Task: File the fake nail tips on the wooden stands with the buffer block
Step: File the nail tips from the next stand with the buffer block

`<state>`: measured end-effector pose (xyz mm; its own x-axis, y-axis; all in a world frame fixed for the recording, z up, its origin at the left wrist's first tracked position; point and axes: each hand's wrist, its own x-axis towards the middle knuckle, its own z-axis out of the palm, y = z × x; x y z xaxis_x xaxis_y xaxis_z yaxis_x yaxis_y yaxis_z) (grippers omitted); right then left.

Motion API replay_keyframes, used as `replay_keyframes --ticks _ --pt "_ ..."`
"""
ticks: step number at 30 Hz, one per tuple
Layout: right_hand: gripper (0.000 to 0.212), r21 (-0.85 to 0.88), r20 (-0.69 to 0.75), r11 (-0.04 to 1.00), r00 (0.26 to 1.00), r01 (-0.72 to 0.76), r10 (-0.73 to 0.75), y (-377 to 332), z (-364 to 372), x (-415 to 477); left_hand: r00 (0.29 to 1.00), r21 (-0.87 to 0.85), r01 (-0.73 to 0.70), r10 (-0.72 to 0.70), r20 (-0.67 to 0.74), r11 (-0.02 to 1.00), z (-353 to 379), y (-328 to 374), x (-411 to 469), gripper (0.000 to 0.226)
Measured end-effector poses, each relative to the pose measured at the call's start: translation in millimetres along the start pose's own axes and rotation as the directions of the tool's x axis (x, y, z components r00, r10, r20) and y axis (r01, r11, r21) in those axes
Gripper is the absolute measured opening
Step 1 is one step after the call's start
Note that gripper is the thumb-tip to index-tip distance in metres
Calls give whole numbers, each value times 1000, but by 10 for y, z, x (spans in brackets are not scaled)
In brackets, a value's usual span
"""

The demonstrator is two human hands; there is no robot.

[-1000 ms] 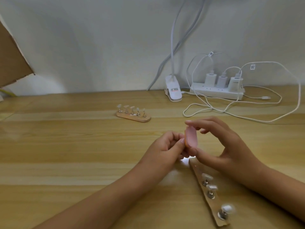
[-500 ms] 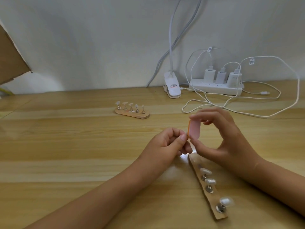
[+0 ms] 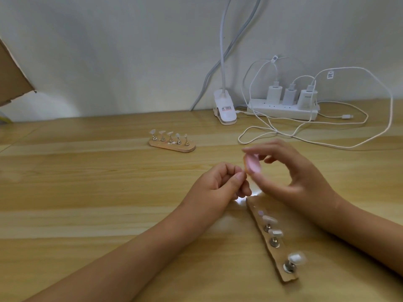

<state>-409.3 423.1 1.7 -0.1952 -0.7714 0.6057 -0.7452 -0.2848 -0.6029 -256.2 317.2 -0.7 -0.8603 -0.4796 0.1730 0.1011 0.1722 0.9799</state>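
The pink buffer block (image 3: 252, 164) is in the air a little right of the middle of the frame, above the bench (image 3: 87, 192). It is blurred. The right hand (image 3: 294, 177) pinches it, with the forefinger on its upper end and the thumb under its lower end; the other fingers are bent loosely behind it. The left hand (image 3: 218, 184) is just beside the block on its left, with its fingers curled together and the thumb tip pressed to the forefinger. If something small is between them, I cannot tell.

Below the hands, in the lower right of the frame, the near wooden stand (image 3: 254, 205) lies flat on the bench and runs toward the bottom edge. Three nail tips (image 3: 275, 232) stand on it on metal pegs, all a little blurred.

A second wooden stand (image 3: 172, 146) is well apart, above the middle of the frame, with five tips in a row. In the upper right, against the wall, are a white clip lamp (image 3: 224, 111), a power strip (image 3: 283, 110) with three chargers, and loose white cables (image 3: 327, 140). A piece of cardboard (image 3: 11, 79) shows at the left edge.
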Motion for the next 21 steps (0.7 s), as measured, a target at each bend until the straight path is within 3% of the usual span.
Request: replay_keyframes --ticks 3,7,11,16,19,21 --pt "34 20 -73 995 992 -99 100 31 -65 23 1000 -38 2 -3 -13 999 4 10 2 14" --pt "38 18 34 999 999 42 -43 -41 0 -15 1000 -28 -8 8 -15 1000 14 -2 3 13" --pt "31 4 -42 990 989 -142 142 38 -71 40 1000 -47 -5 4 -29 999 9 -3 7 13" --pt "38 0 41 1000 999 26 -26 -59 -9 -9 999 -54 -6 5 -32 998 4 -20 8 14" --pt "33 -42 -20 994 994 -105 104 -10 -46 33 999 -68 -11 8 -45 998 -9 -15 13 11" --pt "33 -9 -60 994 992 -109 108 -17 -83 42 999 -55 -14 12 -34 998 -3 -7 9 10"
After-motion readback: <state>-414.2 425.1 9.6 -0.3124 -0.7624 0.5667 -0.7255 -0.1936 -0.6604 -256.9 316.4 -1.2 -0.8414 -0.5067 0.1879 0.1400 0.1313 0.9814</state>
